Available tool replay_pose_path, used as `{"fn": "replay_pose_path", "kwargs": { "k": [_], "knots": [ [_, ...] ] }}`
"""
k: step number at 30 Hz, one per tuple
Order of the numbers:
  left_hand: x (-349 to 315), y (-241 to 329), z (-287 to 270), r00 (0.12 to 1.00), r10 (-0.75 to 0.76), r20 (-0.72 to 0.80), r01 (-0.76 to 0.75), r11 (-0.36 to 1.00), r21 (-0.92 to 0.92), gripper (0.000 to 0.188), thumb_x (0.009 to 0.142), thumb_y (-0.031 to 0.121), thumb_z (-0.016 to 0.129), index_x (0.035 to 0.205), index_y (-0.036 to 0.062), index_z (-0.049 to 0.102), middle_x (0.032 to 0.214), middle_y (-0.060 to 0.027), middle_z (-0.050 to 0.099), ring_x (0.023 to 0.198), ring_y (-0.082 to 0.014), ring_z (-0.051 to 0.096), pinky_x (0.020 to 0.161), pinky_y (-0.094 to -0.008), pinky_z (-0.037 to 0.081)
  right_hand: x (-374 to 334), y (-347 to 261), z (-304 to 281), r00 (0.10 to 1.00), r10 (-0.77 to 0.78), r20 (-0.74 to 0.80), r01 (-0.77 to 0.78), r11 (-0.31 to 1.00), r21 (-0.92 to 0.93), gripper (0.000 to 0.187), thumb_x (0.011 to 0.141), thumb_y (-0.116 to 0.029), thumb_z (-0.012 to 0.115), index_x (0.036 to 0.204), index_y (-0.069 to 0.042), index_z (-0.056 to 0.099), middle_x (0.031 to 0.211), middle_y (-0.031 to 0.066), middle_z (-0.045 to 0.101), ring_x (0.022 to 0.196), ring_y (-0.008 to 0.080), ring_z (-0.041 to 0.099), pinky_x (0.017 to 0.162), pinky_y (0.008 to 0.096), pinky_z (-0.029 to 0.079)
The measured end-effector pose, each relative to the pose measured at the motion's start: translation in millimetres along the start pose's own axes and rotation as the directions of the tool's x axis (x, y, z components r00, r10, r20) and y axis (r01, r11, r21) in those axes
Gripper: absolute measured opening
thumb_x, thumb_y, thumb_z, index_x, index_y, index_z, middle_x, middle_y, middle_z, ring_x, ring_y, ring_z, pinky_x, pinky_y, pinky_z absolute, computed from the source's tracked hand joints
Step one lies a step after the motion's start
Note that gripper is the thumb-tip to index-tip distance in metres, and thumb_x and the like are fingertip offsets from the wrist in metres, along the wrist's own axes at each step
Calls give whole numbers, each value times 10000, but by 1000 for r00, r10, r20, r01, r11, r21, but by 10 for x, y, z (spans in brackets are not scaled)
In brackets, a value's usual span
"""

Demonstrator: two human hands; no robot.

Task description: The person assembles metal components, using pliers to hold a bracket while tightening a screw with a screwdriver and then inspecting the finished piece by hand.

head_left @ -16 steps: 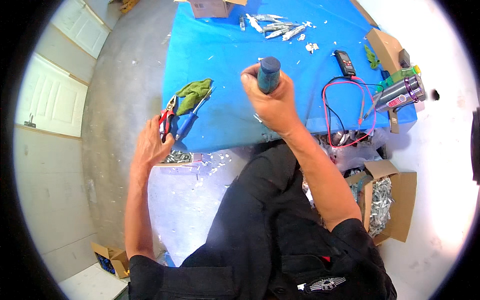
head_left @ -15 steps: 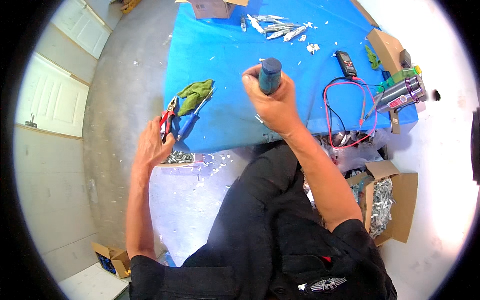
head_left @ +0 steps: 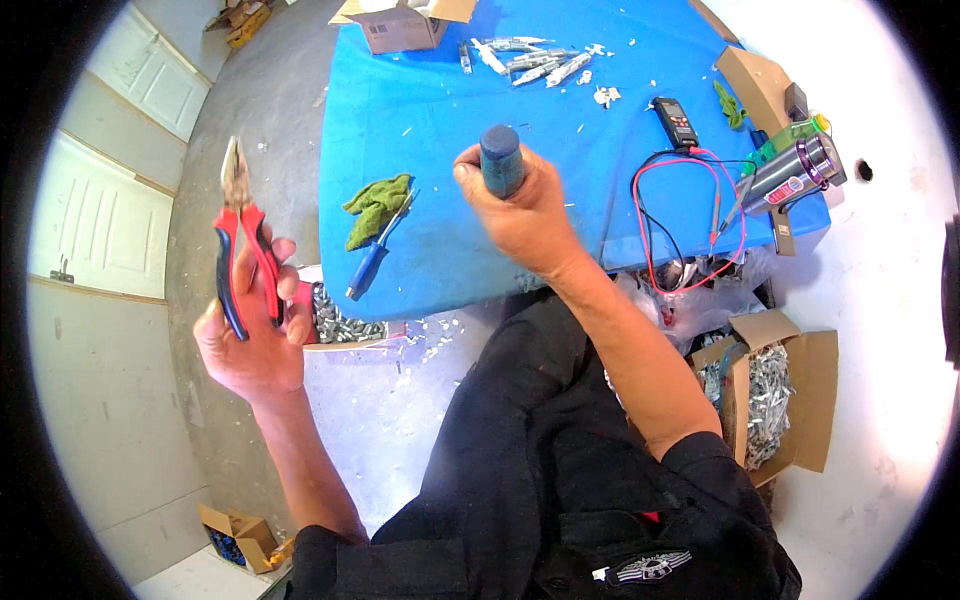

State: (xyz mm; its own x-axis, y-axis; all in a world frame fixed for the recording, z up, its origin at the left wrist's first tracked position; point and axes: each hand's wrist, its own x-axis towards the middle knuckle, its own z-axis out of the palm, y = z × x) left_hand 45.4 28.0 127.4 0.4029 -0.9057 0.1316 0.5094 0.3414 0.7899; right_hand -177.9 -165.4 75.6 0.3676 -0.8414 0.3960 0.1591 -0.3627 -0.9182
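Observation:
My left hand (head_left: 255, 335) is wrapped round the handles of a pair of pliers (head_left: 236, 190), red and dark blue, held up past the table's left edge. The metal jaws point away from me. Above the blue-covered table (head_left: 440, 260), my right hand (head_left: 530, 215) grips a dark blue-green cylinder (head_left: 502, 165) with its round end facing up; its lower part is hidden by the fingers. Between the hands, a blue-handled screwdriver (head_left: 368, 268) lies on the cloth beside a crumpled green rag (head_left: 378, 208).
At the back are slim grey-white parts (head_left: 540, 62) and a cardboard box (head_left: 400, 30). On the right stand a meter (head_left: 676, 122) with looped red and black leads and a metal flask (head_left: 795, 178). Boxes of metal pieces sit below the table, left (head_left: 312, 285) and right (head_left: 815, 400).
My left hand has lifted the pliers off the table edge and swung them up and left. My right hand still grips the cylinder, slightly further left in view.

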Motion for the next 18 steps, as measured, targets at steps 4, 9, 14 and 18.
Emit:
{"fn": "replay_pose_path", "kwargs": {
  "k": [4, 9, 14, 18],
  "knots": [
    [150, 2, 360, 959, -81, 271, 109, 990, -93, 821, 942, 521, 575, 1493, -77, 460, 1221, -232, 628, 816, -150, 583, 496, -226, 441, -38, -67, 65, 1000, -27, 3, 27, 998, -54, 149, 966, -132, 717, 945, -23, 620, 739, 40, 550, 705, 95, 481, 636, 326, 468],
    [52, -109, 969, 981, -64, 183, -104, 625, 774, 801, 862, 473, 664, 1444, -55, 512, 1148, -159, 682, 796, -166, 612, 646, -295, 514, -52, 27, 58, 999, -44, 0, 44, 999, -8, 130, 957, -110, 722, 983, -22, 630, 750, 81, 581, 715, 91, 518, 637, 335, 487],
    [163, -174, 1042, 804, 46, 593, -594, 1, 805, 706, 778, 224, 735, 1407, -23, 528, 1166, -201, 640, 841, -306, 639, 766, -367, 553, -70, 18, 60, 996, -85, 29, 86, 996, -22, 117, 926, -44, 719, 1020, -25, 651, 804, 162, 651, 762, 70, 567, 669, 339, 518],
    [130, -93, 1155, 886, -52, 460, -460, 5, 888, 721, 756, 173, 752, 1400, -46, 515, 1180, -199, 631, 874, -318, 642, 781, -384, 557, -68, -66, 57, 986, -162, 26, 162, 987, -14, 121, 916, -26, 712, 1024, -21, 660, 837, 185, 680, 751, 171, 667, 686, 355, 535]
  ]
}}
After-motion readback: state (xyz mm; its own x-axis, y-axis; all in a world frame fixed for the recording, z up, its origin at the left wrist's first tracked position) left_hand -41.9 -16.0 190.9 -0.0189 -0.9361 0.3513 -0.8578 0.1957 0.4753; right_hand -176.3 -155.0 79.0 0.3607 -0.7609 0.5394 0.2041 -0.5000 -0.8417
